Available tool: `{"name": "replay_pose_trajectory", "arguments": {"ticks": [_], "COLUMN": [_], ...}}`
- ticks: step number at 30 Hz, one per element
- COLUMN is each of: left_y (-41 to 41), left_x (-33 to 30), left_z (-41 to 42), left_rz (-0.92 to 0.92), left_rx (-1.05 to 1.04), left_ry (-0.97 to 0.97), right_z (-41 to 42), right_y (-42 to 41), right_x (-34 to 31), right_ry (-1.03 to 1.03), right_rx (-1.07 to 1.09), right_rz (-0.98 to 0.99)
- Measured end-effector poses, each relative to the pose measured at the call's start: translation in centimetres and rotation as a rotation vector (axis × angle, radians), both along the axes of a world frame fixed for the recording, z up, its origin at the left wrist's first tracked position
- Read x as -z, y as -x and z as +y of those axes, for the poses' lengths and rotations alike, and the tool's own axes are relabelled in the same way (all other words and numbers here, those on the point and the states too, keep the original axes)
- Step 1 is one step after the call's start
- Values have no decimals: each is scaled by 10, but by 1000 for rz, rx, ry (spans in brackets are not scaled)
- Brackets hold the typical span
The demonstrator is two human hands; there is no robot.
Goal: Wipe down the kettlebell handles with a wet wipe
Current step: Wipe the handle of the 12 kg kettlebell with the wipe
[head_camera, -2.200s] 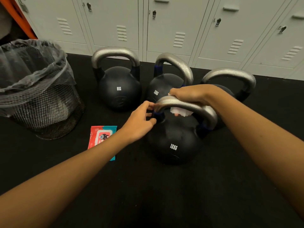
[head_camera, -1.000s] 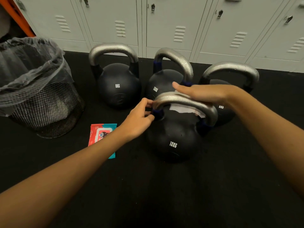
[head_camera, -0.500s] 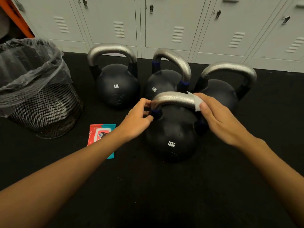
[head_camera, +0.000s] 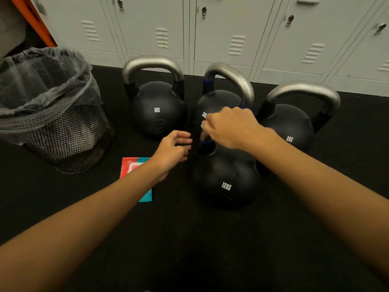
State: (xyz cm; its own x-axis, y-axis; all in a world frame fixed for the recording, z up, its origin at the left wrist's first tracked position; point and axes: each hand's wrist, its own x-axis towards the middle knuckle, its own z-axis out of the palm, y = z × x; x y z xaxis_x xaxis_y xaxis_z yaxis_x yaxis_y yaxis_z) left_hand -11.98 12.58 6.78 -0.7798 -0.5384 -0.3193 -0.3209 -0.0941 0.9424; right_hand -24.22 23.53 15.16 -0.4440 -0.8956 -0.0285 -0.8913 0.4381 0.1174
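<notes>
Front kettlebell (head_camera: 226,182): sitting on the floor nearest the camera, marked "12KG"; judged heavy, rigid, handle best gripped at its top.
Wet wipe (head_camera: 202,125): soft, light; only a white edge is showing.
Right hand (head_camera: 230,127): curling over that handle, pinching the wipe.
Left hand (head_camera: 171,152): fingers loosely curled beside the handle's left post; contact unclear.
Behind it: kettlebells reading "8KG" (head_camera: 156,110), "8KG" (head_camera: 289,131).

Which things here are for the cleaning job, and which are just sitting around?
For the job:
near 12KG kettlebell
back 12KG kettlebell
left 8KG kettlebell
right 8KG kettlebell
wet wipe under the right hand
wipes packet
left hand

Just sitting around:
mesh bin
lockers
</notes>
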Motion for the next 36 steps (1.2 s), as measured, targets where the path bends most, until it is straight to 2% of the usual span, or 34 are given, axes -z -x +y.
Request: {"name": "replay_pose_trajectory", "arguments": {"ticks": [5,9,13,17,23,25,29,32,36], "left_y": [-13,-21,-25,-25,-26,-24,-21,-16,-10], "left_x": [16,18,19,18,18,18,17,13,8], "left_z": [-9,-10,-8,-5,3,4,8,12,19], "left_rz": [-112,-143,-159,-177,-220,-224,-221,-184,-122], "left_rx": [-136,-100,-52,7,153,168,183,175,138], "left_ry": [24,83,125,166,249,283,299,323,348], "right_z": [-25,-36,-33,-28,-49,-58,-48,-30,1], "right_y": [-19,-38,-44,-32,-24,-30,-36,-25,-8], "right_x": [24,50,63,49,23,31,45,34,28], "right_ry": [-327,-661,-764,-698,-666,-703,-749,-560,-74], "right_rx": [-237,-352,-426,-447,-240,-213,-321,-360,-247], "right_rz": [378,655,780,722,451,487,626,609,400]}}
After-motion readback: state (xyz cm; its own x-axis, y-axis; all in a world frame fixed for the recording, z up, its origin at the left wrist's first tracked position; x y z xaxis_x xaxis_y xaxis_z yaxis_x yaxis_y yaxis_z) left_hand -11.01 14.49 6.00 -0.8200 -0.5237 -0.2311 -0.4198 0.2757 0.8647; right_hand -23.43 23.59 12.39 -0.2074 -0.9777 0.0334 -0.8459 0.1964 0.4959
